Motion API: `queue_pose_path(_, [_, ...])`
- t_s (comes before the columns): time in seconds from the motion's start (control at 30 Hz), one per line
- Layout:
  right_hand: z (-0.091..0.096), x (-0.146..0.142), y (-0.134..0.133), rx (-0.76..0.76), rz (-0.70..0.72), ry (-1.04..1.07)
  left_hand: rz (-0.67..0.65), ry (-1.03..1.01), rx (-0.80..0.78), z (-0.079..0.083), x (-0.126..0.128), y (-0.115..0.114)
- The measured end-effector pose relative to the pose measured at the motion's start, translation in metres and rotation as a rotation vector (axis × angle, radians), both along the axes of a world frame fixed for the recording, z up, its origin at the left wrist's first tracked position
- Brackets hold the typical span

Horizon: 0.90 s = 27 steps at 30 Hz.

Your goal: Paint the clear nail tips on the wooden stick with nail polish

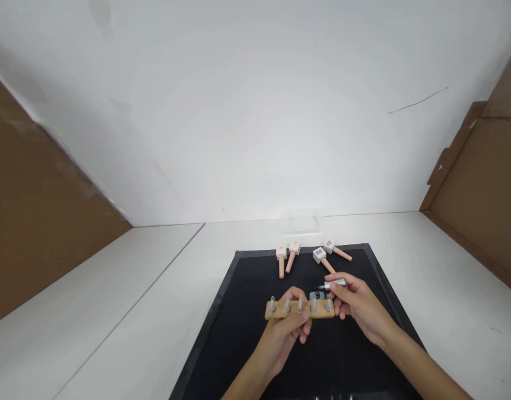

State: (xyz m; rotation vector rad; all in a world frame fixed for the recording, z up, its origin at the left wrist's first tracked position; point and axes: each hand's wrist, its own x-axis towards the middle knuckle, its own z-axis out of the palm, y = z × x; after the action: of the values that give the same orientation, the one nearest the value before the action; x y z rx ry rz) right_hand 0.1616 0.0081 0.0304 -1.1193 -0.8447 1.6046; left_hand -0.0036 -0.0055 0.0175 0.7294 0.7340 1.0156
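My left hand is closed around a narrow wooden nail tip stand, thumb across its front and fingers behind. Several clear false nail tips stand upright in a row on it. Between the thumb and fingers of my right hand is a nail polish brush with a silver handle, its dark bristle end pointing left. Just below that tip, behind the stand, sits a small teal polish bottle, partly hidden. Whether the bristles touch anything I cannot tell.
On the far part of the black mat lie several polish bottles with pinkish caps, among them a pale bottle and a purple-marked bottle. Behind the mat is a clear plastic tray. Cardboard panels flank the white table.
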Motion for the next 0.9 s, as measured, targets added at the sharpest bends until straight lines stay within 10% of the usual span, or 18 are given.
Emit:
queue_pose_path(0.53, [0.0016,-0.0034,-0.0050,-0.028,0.040,0.039,-0.031,0.094,-0.080,-0.0024,0.0020,0.0002])
queue_pose_path(0.9, [0.0050,0.0044,-0.0078,0.323,-0.029,-0.081,-0.090,0.200,-0.010,-0.0055,0.0073,-0.0013])
